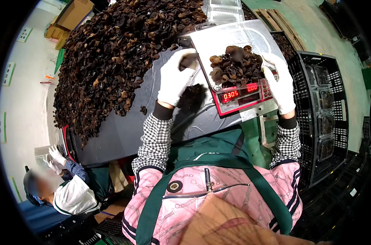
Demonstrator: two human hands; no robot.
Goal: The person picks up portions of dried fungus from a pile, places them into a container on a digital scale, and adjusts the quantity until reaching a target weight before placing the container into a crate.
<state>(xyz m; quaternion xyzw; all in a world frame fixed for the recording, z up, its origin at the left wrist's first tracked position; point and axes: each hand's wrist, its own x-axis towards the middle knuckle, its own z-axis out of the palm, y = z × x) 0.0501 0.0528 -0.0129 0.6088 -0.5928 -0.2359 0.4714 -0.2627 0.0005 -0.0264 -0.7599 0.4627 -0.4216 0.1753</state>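
Observation:
A clear plastic box (pixel 216 86) filled with dark brown wood ear mushrooms (pixel 236 67) sits on a red-framed digital scale (pixel 239 98). The scale's red display reads 0.305. My left hand (pixel 176 77), in a white glove, is just left of the scale, its fingers curled around a dark wood ear mushroom (pixel 188 62). At the box's right side, my gloved right hand (pixel 280 81) has thumb and fingers closed at the edge; its grip is partly hidden. A few loose mushrooms lie on the table below my left hand, in its shadow.
A large heap of wood ear mushrooms (pixel 112 53) covers the grey table (pixel 108 136). Black crates on the right hold filled clear boxes (pixel 326 100). Empty clear boxes (pixel 224 10) stand behind the scale. Another person (pixel 77 194) in white gloves is at the lower left.

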